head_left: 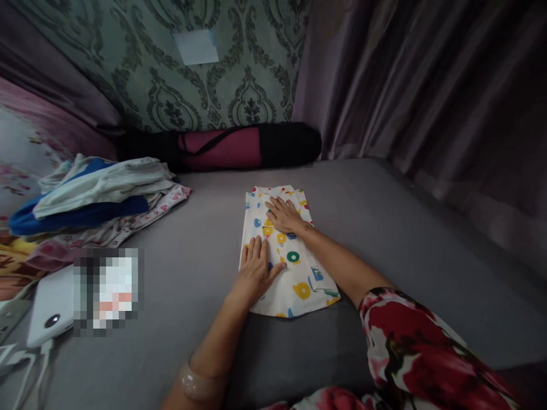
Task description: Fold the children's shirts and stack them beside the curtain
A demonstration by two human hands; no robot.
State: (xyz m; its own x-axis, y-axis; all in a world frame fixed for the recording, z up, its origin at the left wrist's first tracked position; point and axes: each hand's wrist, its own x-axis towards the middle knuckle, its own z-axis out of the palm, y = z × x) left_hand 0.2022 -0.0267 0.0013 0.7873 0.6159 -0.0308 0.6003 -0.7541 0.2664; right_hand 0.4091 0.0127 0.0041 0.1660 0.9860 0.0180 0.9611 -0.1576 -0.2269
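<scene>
The printed garment [301, 290] lay folded on the grey sheet [188, 285], narrower end toward 12 o'clock. The right hand [285, 216] rested near its 12, the left hand [255, 270] near 8, both palm-down, fingers extended. Light, even outward pressure probably suited it best; dragging could have puckered the layers at 4.

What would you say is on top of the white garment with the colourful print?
Both hands, left and right, lie flat on the printed garment; the cloth beneath their palms is hidden.
</scene>
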